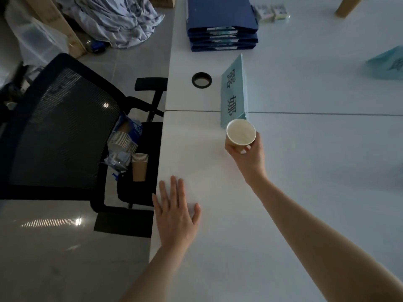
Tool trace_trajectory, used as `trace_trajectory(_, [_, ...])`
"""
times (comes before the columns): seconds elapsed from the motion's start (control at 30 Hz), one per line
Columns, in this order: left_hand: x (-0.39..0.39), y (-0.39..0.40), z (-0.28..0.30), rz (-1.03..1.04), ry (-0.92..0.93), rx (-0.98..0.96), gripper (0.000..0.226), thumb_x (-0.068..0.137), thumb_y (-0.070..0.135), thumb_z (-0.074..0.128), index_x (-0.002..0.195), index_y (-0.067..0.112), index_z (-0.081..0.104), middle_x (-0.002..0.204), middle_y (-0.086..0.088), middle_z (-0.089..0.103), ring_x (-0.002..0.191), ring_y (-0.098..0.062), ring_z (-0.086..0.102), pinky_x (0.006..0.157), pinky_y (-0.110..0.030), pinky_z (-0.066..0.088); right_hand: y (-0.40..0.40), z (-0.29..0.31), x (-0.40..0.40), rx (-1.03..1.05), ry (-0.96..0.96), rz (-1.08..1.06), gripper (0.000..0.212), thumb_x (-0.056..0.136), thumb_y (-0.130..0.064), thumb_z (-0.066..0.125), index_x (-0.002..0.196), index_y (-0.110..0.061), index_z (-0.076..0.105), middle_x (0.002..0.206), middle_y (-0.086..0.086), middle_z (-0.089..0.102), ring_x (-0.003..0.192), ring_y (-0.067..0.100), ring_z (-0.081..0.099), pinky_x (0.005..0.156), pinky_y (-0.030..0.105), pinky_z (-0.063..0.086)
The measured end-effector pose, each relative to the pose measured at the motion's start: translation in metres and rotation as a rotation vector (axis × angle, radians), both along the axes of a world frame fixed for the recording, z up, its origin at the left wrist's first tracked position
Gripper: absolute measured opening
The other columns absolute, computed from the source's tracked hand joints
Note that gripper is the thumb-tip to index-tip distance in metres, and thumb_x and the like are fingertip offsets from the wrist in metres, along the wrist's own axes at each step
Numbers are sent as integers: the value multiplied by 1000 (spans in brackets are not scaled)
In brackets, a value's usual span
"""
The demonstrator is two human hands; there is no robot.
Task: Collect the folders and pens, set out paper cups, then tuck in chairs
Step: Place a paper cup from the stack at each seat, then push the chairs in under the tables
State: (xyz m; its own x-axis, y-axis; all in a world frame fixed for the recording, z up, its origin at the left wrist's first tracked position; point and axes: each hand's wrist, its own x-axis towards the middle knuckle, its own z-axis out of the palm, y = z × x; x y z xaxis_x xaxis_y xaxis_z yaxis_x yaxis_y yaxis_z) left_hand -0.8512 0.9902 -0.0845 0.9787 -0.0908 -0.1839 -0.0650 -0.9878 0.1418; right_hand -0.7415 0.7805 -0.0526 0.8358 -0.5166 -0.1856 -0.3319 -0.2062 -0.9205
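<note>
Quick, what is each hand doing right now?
Left hand: open, fingers straight, lying flat on the table.
Right hand: closed around a paper cup, holding it upright.

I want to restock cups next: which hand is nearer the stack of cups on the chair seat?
Left. The left hand lies flat on the table edge beside the stack of cups; the right hand holds a paper cup farther across.

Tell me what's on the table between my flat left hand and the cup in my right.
Nothing: the head view shows bare table between left hand and paper cup.
</note>
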Motion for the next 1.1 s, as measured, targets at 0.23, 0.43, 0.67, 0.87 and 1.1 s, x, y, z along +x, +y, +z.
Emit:
trace_trajectory(0.23, [0,-1,-3,12,-15,7,75,90,52,34,153,12,26,161,-10,21,149,-36,12,119,-55,14,-13,-10,13,-63,22,18,69,58,-35,81,118,-27,48,115,-1,60,103,20,61,89,43,53])
trace_trajectory(0.43, [3,3,2,-42,87,10,77,89,54,34,151,9,30,159,-12,26,146,-39,19,116,-55,13,-20,-9,-19,-87,67,43,68,70,-16,80,127,-18,46,125,0,57,112,18,55,92,31,46])
trace_trajectory(0.67, [12,39,38,-229,275,65,67,98,37,32,156,19,4,164,2,-8,151,-22,-6,119,-52,2,-7,19,-125,-28,135,-61,31,89,-20,64,119,-17,56,114,-1,65,110,23,61,94,37,49])
trace_trajectory(0.87, [-42,56,70,-348,269,-15,49,96,24,43,143,15,37,152,-1,37,142,-17,30,115,-36,23,33,45,-250,76,159,-260,19,93,-12,58,111,-17,59,115,10,67,105,25,62,88,32,45])
trace_trajectory(1.1, [-126,44,94,-419,358,-251,49,93,18,46,142,15,41,143,-5,48,134,-20,40,106,-28,35,57,81,-356,-39,233,-318,28,95,-20,55,122,-10,58,117,6,64,107,21,61,83,29,43])
